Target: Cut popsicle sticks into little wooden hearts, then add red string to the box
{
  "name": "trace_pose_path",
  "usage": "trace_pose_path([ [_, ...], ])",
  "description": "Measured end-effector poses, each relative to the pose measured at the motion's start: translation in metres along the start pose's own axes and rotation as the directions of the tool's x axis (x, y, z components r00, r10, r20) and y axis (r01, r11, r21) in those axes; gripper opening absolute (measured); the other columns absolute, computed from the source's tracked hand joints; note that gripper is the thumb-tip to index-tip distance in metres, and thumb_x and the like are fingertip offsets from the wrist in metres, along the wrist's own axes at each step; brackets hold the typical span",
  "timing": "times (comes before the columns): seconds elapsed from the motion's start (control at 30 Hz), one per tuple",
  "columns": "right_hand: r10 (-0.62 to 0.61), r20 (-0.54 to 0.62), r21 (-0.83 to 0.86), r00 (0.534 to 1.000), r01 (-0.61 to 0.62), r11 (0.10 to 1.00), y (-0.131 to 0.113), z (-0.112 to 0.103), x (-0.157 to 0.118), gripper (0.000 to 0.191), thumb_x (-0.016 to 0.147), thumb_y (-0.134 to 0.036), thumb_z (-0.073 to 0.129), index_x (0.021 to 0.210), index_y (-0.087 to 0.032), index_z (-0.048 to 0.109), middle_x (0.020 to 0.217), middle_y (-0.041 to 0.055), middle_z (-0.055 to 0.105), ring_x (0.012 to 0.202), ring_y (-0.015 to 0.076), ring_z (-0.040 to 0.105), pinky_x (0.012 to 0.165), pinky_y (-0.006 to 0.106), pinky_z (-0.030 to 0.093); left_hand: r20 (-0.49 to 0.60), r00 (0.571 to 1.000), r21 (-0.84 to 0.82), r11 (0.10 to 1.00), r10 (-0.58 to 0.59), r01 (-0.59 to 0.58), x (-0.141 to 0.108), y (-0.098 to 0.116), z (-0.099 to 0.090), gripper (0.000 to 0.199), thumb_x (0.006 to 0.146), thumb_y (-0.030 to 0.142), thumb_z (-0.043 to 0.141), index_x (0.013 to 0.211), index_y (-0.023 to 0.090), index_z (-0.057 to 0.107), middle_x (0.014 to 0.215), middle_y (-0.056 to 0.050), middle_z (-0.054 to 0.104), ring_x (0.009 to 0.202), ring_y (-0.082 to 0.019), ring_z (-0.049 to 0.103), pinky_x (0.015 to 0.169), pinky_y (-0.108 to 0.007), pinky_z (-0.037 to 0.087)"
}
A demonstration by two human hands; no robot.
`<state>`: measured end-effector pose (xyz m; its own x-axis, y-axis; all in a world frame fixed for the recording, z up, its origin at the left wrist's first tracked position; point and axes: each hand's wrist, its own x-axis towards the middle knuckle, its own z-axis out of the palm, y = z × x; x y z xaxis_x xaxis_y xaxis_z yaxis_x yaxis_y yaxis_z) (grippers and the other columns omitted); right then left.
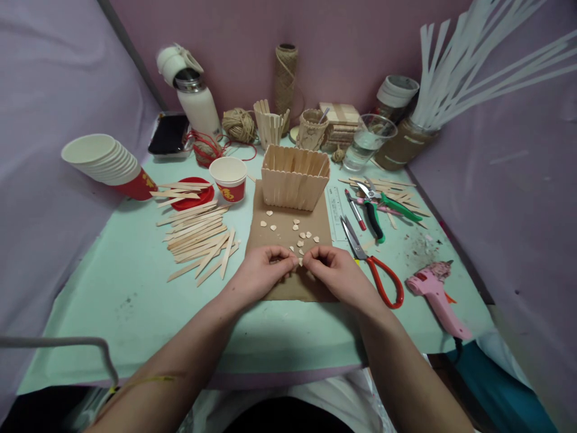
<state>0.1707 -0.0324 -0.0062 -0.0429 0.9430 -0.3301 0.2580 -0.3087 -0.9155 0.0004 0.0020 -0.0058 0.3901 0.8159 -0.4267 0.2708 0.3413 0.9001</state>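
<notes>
Over a brown cardboard sheet (265,201), my left hand (264,270) and my right hand (333,270) meet with thumbs and fingers pinched. Between their fingertips is a small pale wooden piece (300,262), mostly covered. Several similar little pieces, some looking heart-shaped, lie loose just beyond my fingers, among them one wooden chip (296,227). Behind them, on the cardboard's far end, stands a box made of wooden craft sticks (293,187) with a scalloped rim.
Craft sticks (198,234), a paper cup (228,180) and stacked cups (108,162) are left. Right lie red-handled scissors (385,282), green-handled pruning shears (374,219) and a pink glue gun (435,294). Behind stand a twine spool (286,84) and a plastic cup of water (360,147).
</notes>
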Motion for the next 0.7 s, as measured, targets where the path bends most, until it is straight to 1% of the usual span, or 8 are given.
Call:
trace_pose_path([
  [0.37,-0.015,0.004,0.011,1.000,0.015,1.000,0.0001,0.0004,-0.0006,0.021,0.079,-0.037,0.058,0.072,-0.018,0.060,0.062,-0.0035,0.052,0.059,0.0114,0.044,0.055,0.024,0.033,0.012,1.000,0.008,1.000,0.006,-0.006,0.0007,0.0006,0.0011,0.022,0.074,0.036,0.063,0.075,0.014,0.066,0.063,0.000,0.058,0.059,-0.011,0.050,0.060,-0.025,0.038],
  [0.7,0.018,0.006,0.038,1.000,-0.018,0.999,0.0012,-0.0010,-0.0007,0.022,0.080,-0.038,0.058,0.074,-0.017,0.063,0.061,-0.0037,0.051,0.057,0.0108,0.042,0.053,0.023,0.030,0.023,1.000,-0.003,1.000,-0.011,0.011,-0.0006,0.0011,-0.0001,0.022,0.075,0.035,0.063,0.077,0.014,0.067,0.064,0.000,0.059,0.060,-0.011,0.050,0.061,-0.025,0.038],
])
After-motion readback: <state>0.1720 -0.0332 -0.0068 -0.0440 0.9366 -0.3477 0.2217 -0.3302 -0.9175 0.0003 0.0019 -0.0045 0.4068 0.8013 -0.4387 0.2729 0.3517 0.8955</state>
